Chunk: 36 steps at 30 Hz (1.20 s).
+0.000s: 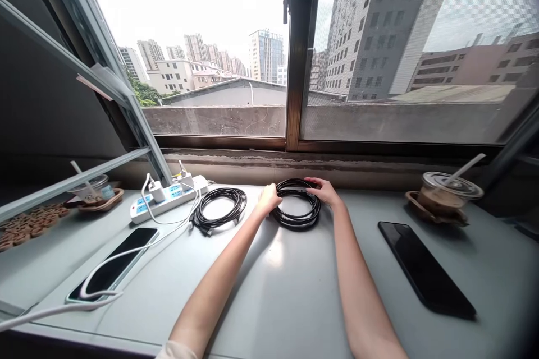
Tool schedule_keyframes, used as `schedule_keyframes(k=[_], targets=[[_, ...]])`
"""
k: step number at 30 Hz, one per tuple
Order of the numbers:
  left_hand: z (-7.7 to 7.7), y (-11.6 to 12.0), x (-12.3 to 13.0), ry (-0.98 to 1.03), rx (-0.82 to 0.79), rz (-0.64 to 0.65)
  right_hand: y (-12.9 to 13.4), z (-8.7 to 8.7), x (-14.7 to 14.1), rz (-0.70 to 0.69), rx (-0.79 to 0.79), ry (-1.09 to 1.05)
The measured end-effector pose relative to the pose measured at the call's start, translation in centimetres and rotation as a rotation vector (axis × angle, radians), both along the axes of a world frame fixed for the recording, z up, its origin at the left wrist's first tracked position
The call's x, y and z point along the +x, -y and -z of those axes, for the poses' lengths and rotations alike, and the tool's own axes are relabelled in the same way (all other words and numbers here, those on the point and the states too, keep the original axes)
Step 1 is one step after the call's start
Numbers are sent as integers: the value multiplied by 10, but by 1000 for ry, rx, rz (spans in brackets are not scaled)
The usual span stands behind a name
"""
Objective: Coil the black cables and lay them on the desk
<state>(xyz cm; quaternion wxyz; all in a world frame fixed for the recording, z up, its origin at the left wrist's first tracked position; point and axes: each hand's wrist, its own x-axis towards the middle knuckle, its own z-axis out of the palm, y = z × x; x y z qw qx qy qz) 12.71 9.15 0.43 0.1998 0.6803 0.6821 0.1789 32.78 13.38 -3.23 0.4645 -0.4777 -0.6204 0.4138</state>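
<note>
1. The left hand [269, 200] is at the upper left edge of a round, glossy black cable coil [297, 224]; its grip is closed, fingers drawn together on the strands.
2. The right hand [324, 192] is at the upper right edge of the same coil; its grip is parted only by the thickness of the strands, which lie between thumb and fingers.
3. This coil is near the back of the smooth, pale grey desk [290, 297], below the window frame [293, 95].
4. A second black coil [240, 206], with its connectors at the lower left, lies left of the left hand.
5. Farther left are a long white power strip [170, 199] with blue sockets and, nearer the front, a dark-screened phone [115, 263] crossed by a white cable [126, 251].
6. On the right, a black rectangular phone [425, 269] lies in front of a clear plastic cup [445, 195] in a brown carton holder [438, 215].
</note>
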Motion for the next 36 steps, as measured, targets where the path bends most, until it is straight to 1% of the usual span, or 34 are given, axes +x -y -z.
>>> schedule_keyframes(k=[3,8,14,17,21,25,27,29,31,34,36], targets=[[-2,-1,0,-77,-28,6,-3,2,0,-5,-7,1],[-14,1,0,-193,-66,14,-4,-4,0,-29,-33,31],[-19,10,5,-329,-215,45,3,-13,8,-55,-160,154],[-23,12,6,-363,-239,58,7,-17,9,-55,-188,202],[-33,17,3,-382,-204,56,9,-21,6,-65,-217,259],[-42,25,6,-412,-99,19,9,-21,2,-51,-271,327],[-44,28,10,-419,-53,39,10,-22,0,-58,-295,357],[-43,29,15,-417,-17,105,10,-24,0,-63,-305,378],[-38,28,21,-422,0,186,11,-26,-1,-50,-311,393],[-21,29,30,-450,-26,253,11,-28,-3,-20,-329,415],[-8,30,35,-481,-39,239,11,-28,-6,-10,-345,430]])
